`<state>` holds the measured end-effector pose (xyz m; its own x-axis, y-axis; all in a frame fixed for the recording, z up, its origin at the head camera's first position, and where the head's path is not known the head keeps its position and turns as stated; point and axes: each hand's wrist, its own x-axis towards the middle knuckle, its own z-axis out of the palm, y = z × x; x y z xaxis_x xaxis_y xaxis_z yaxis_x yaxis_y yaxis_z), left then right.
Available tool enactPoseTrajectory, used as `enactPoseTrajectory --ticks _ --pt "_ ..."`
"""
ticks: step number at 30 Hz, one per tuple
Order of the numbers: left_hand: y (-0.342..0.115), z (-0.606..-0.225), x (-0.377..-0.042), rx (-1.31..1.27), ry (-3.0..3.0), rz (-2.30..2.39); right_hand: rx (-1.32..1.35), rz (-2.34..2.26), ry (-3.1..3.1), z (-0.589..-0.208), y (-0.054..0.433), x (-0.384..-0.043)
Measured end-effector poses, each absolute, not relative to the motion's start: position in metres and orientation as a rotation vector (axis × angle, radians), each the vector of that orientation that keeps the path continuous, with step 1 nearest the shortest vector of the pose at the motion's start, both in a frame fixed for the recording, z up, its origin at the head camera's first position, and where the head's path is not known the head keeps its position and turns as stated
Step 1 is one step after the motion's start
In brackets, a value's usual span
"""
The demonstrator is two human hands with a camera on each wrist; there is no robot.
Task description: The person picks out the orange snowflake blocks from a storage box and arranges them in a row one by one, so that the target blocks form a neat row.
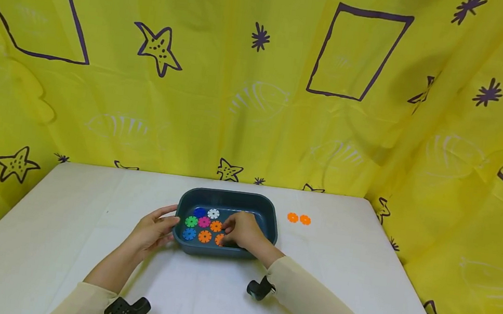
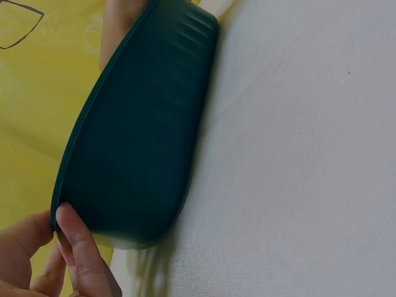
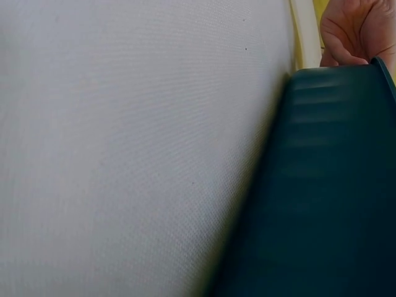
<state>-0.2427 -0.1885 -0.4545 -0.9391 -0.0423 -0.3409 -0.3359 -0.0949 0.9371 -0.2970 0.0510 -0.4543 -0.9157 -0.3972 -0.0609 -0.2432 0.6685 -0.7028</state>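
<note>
A dark teal tub (image 1: 221, 253) stands on the table with small notched plastic discs on its floor. Blue (image 1: 189, 234), green (image 1: 191, 221), pink (image 1: 203, 222), white (image 1: 213, 213) and orange (image 1: 205, 236) discs lie flat in short rows at the tub's left side. My left hand (image 1: 153, 231) grips the tub's left rim, fingers against the outer wall in the left wrist view. My right hand (image 1: 244, 231) reaches over the front rim into the tub. Its curled fingers pinch an orange disc (image 1: 219, 239) by the front wall, partly hidden under the fingertips.
Two more orange discs (image 1: 299, 219) lie side by side on the white table (image 1: 335, 282), right of the tub. A yellow patterned curtain (image 1: 212, 94) hangs behind the table and along both sides.
</note>
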Motion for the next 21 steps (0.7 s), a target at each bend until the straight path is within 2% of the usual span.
enactPoseTrajectory --ticks 21 --pt "-0.1889 -0.4543 -0.2409 -0.368 1.946 2.166 -0.474 -1.077 2.647 -0.4547 0.0524 -0.2982"
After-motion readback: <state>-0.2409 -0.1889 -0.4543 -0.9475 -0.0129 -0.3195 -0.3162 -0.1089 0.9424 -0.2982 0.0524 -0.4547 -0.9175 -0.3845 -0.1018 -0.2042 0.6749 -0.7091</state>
